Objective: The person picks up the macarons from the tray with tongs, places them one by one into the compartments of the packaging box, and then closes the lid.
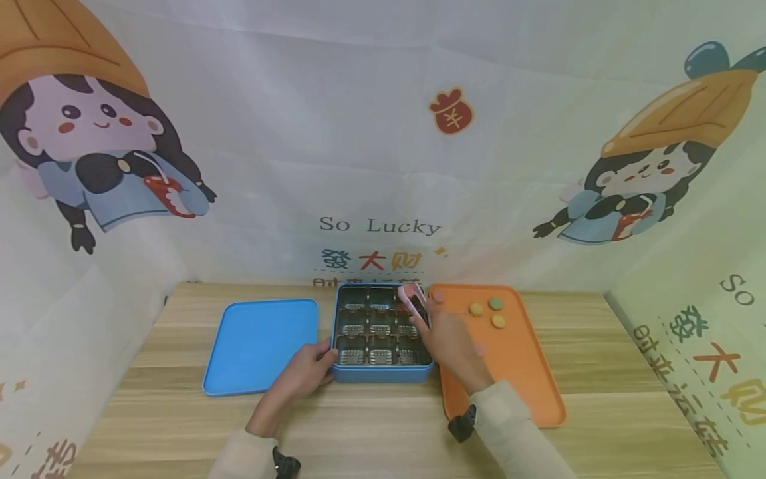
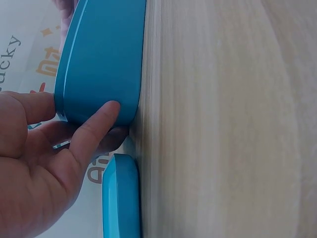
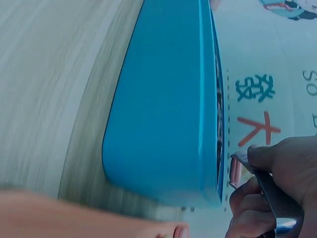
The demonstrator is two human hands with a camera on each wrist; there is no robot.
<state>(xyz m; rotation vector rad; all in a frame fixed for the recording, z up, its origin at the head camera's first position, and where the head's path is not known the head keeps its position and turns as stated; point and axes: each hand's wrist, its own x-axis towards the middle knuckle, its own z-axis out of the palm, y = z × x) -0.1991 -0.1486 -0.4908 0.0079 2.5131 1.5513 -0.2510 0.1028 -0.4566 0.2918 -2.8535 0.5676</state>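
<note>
At its left front corner, my left hand [image 1: 308,369] holds a blue box [image 1: 383,374], thumb and fingers on both sides of the corner in the left wrist view. Inside the box is a dark divider insert [image 1: 380,341] with rows of square compartments. My right hand [image 1: 449,339] grips a pair of tongs [image 1: 411,301] with pink tips and a dark, shiny handle. Those tips are over the back right compartment, where a bit of red shows beneath. In the right wrist view the tong tips [image 3: 236,171] are above the box rim; what lies between them is unclear.
An orange tray [image 1: 520,392] to the right bears several round macaron-like pieces, including a green one [image 1: 495,304] and a yellow one [image 1: 498,321]. On the left lies a flat blue lid [image 1: 260,346]. A printed cloth [image 1: 383,166] hangs behind the wooden table [image 1: 371,426].
</note>
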